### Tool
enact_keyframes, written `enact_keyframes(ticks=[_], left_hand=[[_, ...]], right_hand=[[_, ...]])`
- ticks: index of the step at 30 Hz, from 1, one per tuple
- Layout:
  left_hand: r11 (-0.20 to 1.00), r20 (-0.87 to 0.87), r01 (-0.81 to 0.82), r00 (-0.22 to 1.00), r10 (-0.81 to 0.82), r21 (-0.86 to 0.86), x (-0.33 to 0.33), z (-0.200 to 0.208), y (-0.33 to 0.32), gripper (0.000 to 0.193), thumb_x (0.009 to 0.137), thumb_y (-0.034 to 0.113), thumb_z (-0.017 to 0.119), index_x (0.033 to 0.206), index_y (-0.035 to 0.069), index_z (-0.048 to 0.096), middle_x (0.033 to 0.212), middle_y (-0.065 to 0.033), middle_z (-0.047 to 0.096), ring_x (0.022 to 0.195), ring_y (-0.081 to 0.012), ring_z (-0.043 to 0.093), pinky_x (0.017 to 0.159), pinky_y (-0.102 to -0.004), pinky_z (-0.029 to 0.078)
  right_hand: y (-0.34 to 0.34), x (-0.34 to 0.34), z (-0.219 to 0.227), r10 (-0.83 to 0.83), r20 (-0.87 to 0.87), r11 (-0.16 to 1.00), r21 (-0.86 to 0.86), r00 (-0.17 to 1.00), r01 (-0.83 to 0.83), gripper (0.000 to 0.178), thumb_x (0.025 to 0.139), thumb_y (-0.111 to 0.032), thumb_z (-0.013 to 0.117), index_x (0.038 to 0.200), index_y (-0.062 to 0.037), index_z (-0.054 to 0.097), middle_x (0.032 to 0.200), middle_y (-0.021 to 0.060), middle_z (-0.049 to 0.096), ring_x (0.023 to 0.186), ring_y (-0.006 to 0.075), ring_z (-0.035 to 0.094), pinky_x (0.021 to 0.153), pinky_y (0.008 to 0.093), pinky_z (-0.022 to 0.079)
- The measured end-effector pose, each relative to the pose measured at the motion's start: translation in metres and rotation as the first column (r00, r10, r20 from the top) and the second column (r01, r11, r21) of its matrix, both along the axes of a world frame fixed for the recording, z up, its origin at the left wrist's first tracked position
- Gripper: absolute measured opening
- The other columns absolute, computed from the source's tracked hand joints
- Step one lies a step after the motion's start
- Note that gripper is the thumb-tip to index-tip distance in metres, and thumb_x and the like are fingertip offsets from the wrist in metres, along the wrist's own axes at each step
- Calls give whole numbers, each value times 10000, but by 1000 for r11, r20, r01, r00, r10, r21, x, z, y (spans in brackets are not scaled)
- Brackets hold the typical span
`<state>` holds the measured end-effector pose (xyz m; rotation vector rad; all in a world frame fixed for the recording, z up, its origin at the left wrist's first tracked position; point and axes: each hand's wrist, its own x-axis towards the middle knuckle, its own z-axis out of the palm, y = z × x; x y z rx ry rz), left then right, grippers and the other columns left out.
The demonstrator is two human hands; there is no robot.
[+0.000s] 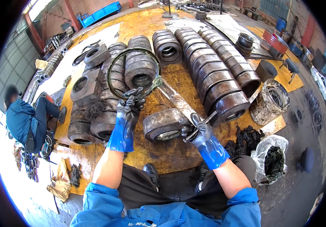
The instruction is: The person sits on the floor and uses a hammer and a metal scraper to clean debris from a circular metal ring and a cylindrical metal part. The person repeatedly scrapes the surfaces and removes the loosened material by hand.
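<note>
One ring (109,75), bag (261,156) of apparent grease (275,162)

Brick walls (53,26), red columns (72,15), grey-green panelled door (17,62) at left, blue container (102,16) near the far wall, dark stained floor (299,185) partly under yellow-brown sheeting (148,24), strong light whitening the floor's left side.

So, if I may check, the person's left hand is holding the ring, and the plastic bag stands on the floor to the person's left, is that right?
The bag's side is wrong: in the head view, the plastic bag stands on the floor to the person's right. The left hand is indeed holding the ring.
</note>
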<state>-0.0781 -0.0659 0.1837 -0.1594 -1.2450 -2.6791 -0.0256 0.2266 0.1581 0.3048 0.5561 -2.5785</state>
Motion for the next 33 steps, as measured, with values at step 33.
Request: enact_keyframes(ticks=[33], left_hand=[[955, 144, 178, 979, -146, -239, 2, -10, -14, 226, 961, 127, 637, 1165, 32, 619, 1191, -191, 678, 806, -221, 692, 640, -316, 557]], right_hand=[[32, -18, -9, -89, -66, 992, -91, 994, 83, 115, 991, -319, 571, 1011, -251, 662, 945, 191, 722, 624, 283, 670, 543, 415, 534]])
